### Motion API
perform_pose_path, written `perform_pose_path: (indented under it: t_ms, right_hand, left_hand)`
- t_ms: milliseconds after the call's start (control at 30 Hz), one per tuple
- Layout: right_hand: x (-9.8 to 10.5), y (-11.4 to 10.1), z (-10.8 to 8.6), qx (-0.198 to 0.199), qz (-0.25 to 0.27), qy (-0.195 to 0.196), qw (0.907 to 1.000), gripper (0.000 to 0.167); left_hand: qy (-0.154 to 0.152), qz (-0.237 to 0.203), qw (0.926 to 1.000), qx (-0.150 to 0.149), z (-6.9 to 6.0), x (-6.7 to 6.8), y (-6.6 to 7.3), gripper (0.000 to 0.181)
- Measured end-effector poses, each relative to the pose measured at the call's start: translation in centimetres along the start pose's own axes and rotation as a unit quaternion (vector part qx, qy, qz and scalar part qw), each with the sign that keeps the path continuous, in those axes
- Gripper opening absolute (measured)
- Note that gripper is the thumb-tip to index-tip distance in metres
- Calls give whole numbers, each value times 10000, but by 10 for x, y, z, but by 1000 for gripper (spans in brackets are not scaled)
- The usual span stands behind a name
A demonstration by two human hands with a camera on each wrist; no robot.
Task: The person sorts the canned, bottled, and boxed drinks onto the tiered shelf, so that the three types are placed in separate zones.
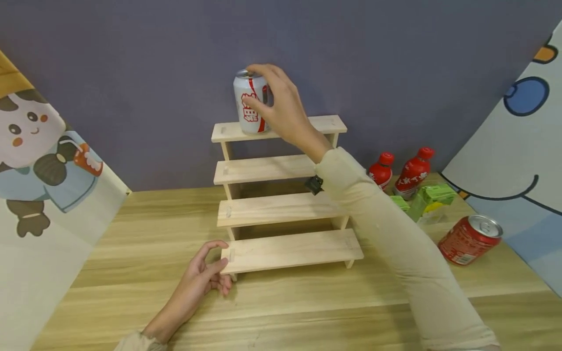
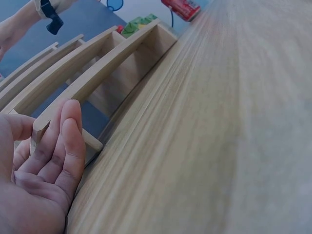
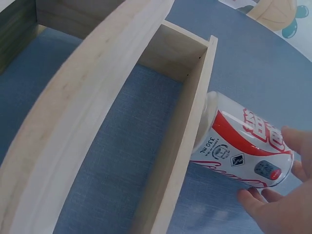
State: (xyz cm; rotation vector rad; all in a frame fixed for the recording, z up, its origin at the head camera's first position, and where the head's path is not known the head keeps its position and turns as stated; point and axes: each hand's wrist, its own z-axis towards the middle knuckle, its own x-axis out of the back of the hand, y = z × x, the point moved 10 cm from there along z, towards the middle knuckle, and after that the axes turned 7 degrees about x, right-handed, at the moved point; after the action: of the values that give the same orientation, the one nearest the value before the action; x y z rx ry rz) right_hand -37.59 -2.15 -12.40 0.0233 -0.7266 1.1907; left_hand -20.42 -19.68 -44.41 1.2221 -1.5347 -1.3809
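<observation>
A white soda can (image 1: 251, 105) with red markings stands upright on the top step of a wooden stepped rack (image 1: 291, 251), left of its middle. My right hand (image 1: 283, 102) holds the can from the right, thumb at its front and fingertips at its upper rim. In the right wrist view, the can (image 3: 239, 146) has its base against the top board (image 3: 187, 131), with fingers around its upper end. Down at the lowest step's left end, my left hand (image 1: 204, 273) grips the board's corner; the left wrist view shows thumb and fingers on either side of the board end (image 2: 63, 107).
To the rack's right stand two red-capped bottles (image 1: 411, 173), green-topped cartons (image 1: 432, 197) and a red can (image 1: 471, 240). A dark wall (image 1: 131, 97) rises behind the rack. Cartoon-printed panels (image 1: 496, 161) flank the wood-grain table (image 1: 145, 234).
</observation>
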Motion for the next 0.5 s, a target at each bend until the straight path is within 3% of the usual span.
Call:
perform_pose_path:
  t_ms: [267,500]
  right_hand:
    - [9,-8,-7,273,-381,154,9988,46]
    - [16,-16,-22,427,-407,120,9982,48]
  left_hand:
    - [30,-7,10000,21,2,2,-1,43]
    - [-15,-19,10000,14,3,3,-1,43]
